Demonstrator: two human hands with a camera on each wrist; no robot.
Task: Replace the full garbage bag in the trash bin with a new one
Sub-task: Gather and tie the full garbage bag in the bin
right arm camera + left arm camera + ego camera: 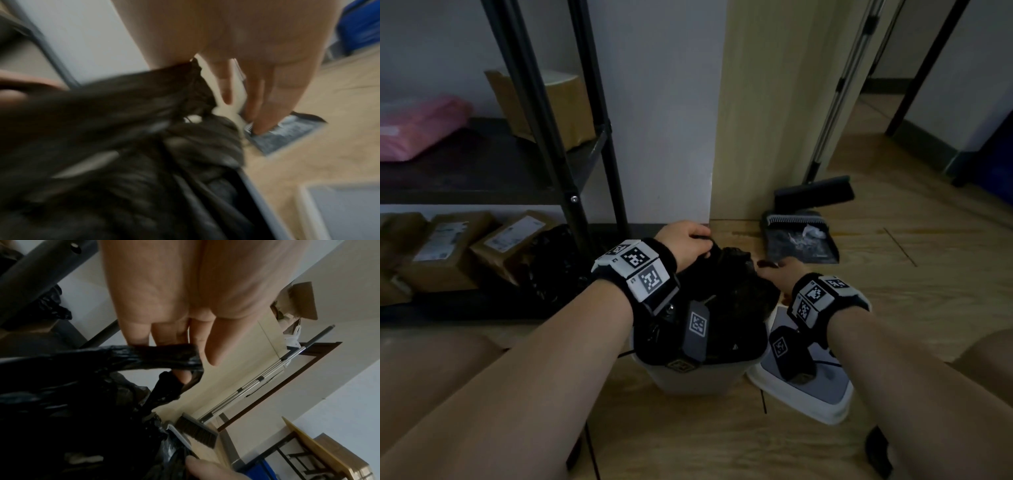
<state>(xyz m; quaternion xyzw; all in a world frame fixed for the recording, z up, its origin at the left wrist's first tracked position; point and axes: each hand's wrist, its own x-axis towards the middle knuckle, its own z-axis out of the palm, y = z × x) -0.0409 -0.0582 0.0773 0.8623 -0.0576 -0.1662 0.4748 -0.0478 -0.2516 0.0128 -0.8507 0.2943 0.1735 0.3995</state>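
A full black garbage bag [736,301] sits in a pale grey trash bin [698,377] on the wooden floor. My left hand [700,245] grips the bag's top at its far left. In the left wrist view a black strip of the bag [164,356] is looped round that hand's fingers [139,331]. My right hand [777,269] holds the bag's top at its right side, a dark bit of plastic showing past its fingers. The right wrist view is blurred: the bag's gathered edge [164,91] runs up to the hand, whose fingers [265,100] point down.
The bin's lid [808,394] lies on the floor right of the bin. A dustpan [799,240] with debris and a broom [813,192] stand behind. A black metal shelf [571,164] with cardboard boxes [445,246] and black bags [554,260] is at left.
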